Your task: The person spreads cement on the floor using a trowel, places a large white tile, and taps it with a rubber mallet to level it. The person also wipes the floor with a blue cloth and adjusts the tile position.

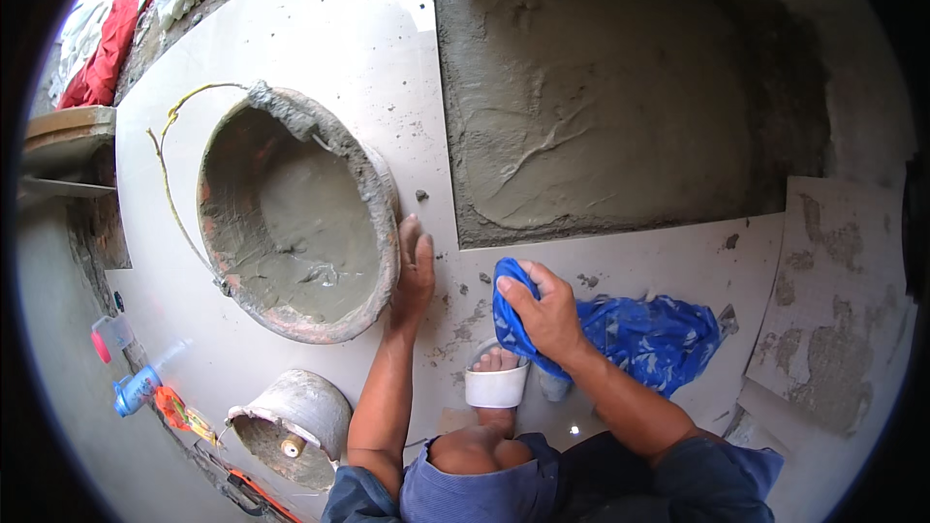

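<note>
Head view: right hand (547, 315) clutches folded blue cloth (511, 318), left hand (415, 276) (fingers straight) beside a round, mortar-crusted bucket (291, 114).

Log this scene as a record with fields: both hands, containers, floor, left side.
Left hand: open, at the right side of the large bucket
Right hand: gripping part of a crumpled blue sheet
Large bucket: wet grey mix inside; wire handle at its left
Small bucket: lower left, near the left forearm
Floor: white tiles bordering a grey mortar area
Left side: blue-capped bottle
</note>
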`<state>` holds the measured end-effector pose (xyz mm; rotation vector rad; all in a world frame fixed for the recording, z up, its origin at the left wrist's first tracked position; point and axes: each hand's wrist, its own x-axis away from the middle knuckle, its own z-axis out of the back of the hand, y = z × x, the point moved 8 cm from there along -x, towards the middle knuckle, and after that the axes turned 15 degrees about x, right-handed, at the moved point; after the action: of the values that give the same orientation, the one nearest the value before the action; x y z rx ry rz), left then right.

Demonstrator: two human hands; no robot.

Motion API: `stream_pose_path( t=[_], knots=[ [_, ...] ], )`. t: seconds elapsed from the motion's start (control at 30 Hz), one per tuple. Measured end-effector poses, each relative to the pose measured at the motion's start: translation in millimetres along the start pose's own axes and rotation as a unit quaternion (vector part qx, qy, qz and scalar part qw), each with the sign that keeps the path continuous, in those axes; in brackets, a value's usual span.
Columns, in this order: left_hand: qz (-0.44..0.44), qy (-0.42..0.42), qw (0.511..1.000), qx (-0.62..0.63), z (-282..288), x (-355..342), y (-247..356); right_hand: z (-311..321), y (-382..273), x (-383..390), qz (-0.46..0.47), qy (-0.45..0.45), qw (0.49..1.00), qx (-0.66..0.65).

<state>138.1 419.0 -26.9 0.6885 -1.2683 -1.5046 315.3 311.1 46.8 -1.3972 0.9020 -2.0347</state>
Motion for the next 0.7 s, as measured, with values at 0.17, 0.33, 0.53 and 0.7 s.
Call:
stream_pose_path(
  t=[0.17,0.33,0.53,0.7],
  knots=[
    [-0.135,-0.104,0.985,-0.021,-23.9,10.4,34.3,43.5,-36.7,56.2,0.058,0.014,0.998,-0.003],
    [-0.162,-0.036,0.979,-0.117,-8.7,-16.8,41.6,90.7,-93.3,106.5,0.189,0.045,0.975,-0.109],
    [-0.069,-0.331,0.883,0.325,-114.5,45.6,86.9,43.7,-140.1,130.8,0.179,-0.016,0.932,-0.315],
    [0.061,-0.677,0.682,0.272,-178.2,159.1,101.4,92.4,-172.8,97.0,0.236,0.243,0.924,-0.177]
  ],
)
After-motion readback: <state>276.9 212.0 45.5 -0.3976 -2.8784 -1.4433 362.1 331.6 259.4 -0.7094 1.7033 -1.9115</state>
